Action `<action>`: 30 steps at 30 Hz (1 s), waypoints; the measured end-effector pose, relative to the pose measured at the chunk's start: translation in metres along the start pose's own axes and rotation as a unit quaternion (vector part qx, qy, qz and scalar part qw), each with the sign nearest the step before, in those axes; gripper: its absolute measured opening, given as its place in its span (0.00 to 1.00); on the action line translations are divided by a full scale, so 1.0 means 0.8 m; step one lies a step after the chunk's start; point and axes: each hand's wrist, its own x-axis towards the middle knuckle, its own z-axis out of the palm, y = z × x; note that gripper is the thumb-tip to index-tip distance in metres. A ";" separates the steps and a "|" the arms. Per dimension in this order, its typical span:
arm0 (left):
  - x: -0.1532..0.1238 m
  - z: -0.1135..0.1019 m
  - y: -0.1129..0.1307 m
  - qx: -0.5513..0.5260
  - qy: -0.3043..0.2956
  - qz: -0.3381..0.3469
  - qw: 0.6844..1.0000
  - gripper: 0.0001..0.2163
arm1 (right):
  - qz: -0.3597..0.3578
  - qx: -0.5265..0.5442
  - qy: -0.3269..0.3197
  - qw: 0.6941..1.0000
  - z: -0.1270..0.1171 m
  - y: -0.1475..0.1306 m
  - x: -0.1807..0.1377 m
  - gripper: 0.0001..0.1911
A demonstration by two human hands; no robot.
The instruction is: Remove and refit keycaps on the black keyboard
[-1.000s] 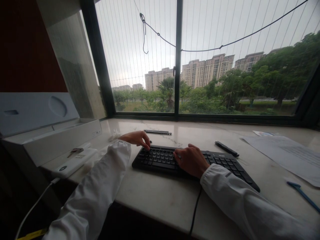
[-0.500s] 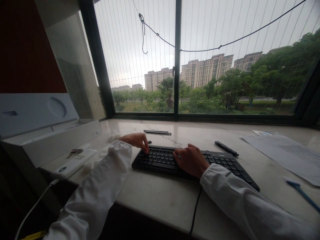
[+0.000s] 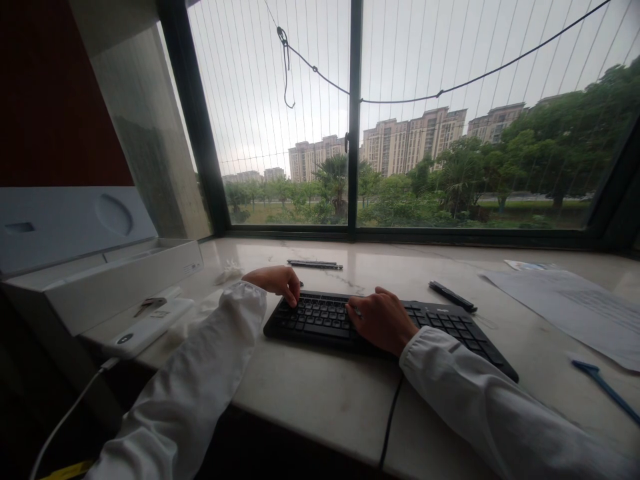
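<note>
A black keyboard (image 3: 320, 328) lies at a slant on the pale stone ledge. Over its upper left corner, my left hand (image 3: 277, 281) is closed, fingertips pinched down at the keys. What sits between those fingertips, if anything, is too small to make out. My right hand (image 3: 383, 320) rests across the middle of the keyboard with curled fingers, gripping it between the letter keys and the number pad. Its fingertips are partly hidden. Behind the keyboard lie thin dark strips (image 3: 315, 265), and a black slim object (image 3: 453, 297) lies beyond its right part.
A white open box (image 3: 125, 280) stands at the left, with a white power bank (image 3: 153, 327) and a key (image 3: 150, 305) before it. Paper sheets (image 3: 565, 310) and a blue tool (image 3: 607, 390) lie right. The keyboard's cable (image 3: 393, 420) hangs over the front edge.
My left hand has shifted very slightly, its fingers turning and curling at the same corner of the keyboard. My right hand and the keyboard have hardly moved.
</note>
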 end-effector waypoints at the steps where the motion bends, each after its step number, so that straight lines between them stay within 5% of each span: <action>1: 0.001 0.000 0.000 0.001 -0.002 -0.003 1.000 0.17 | -0.001 0.000 0.000 1.000 0.000 0.000 0.000 0.21; 30: 0.025 -0.012 0.021 0.098 -0.065 -0.089 0.989 0.20 | -0.003 0.001 0.007 1.000 0.000 0.000 -0.001 0.21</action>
